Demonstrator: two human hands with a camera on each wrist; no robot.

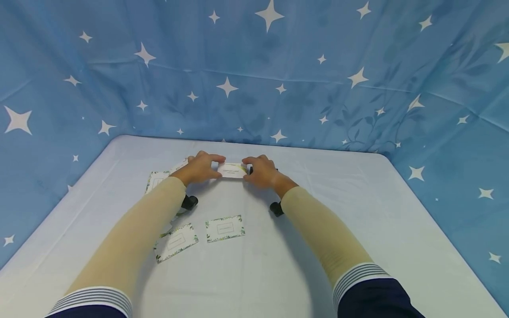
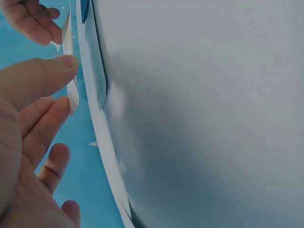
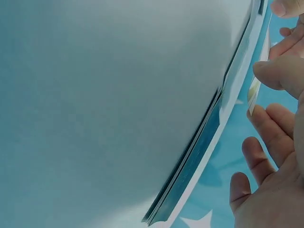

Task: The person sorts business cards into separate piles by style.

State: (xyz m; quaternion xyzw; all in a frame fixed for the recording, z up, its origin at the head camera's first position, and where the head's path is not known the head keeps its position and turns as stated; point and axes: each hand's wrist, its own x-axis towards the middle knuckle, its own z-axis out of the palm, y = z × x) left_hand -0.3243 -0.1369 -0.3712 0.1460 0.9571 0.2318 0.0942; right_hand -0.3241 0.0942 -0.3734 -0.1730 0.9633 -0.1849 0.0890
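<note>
Over the far middle of the table, both hands hold a white business card (image 1: pixel 232 170) with printed lettering and a gold-green corner. My left hand (image 1: pixel 202 167) pinches its left end, and my right hand (image 1: pixel 262 172) pinches the right end. Seen nearly edge-on in the left wrist view, the card (image 2: pixel 72 92) lies between the thumb and index finger, with layered edges like a thin stack. In the right wrist view the thumb (image 3: pixel 273 73) presses on the card (image 3: pixel 254 92) near its corner, while the other fingers curve loosely behind.
Two leaf-bordered cards, one straight (image 1: pixel 225 229) and one tilted (image 1: pixel 176 242), lie on the white table (image 1: pixel 254 274). More such cards (image 1: pixel 157 178) lie partly hidden behind the left forearm. A blue star-patterned curtain (image 1: pixel 254 110) hangs along the table's far edge.
</note>
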